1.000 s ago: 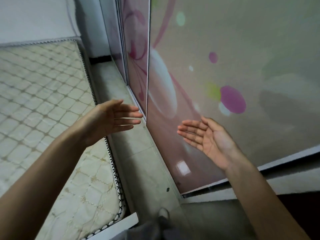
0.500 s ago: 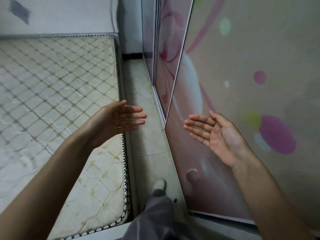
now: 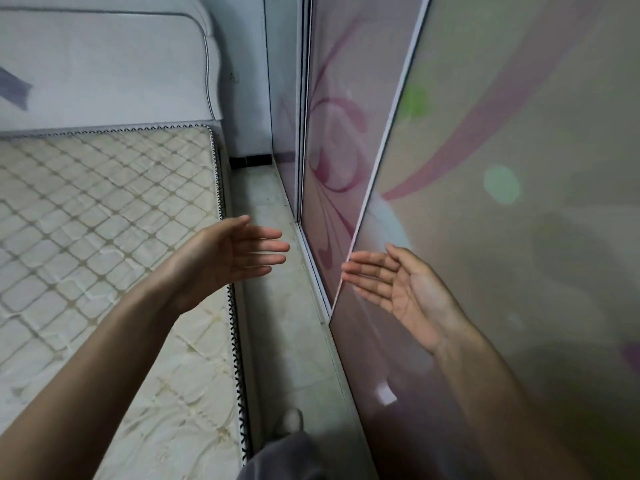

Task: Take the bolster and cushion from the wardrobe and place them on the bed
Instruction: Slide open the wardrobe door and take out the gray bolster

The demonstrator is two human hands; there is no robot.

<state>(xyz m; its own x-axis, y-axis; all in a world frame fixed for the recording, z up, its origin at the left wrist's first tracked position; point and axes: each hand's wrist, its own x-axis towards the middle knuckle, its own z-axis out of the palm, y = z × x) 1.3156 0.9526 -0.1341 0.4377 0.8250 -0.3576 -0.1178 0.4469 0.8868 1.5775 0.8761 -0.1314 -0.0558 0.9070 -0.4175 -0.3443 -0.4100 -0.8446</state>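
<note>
While both arms reach forward, head view:
left hand (image 3: pixel 225 261): fingers straight, holding nothing, above bed (image 3: pixel 104 237) edge.
right hand (image 3: pixel 398 292): palm up, relaxed, empty, fingertips at wardrobe door (image 3: pixel 502 202) edge.
bolster, cushion: cannot tell where; wardrobe doors cover interior.

Light was dim, soft and cool, its source not visible. A small bright patch of glare (image 3: pixel 385 396) sat low on the glossy wardrobe door (image 3: pixel 519 168), with a faint shadow at right. Wide-angle lens bowed the door edges. Fingertips and the shoe (image 3: pixel 291 420) at bottom centre were slightly blurred.
</note>
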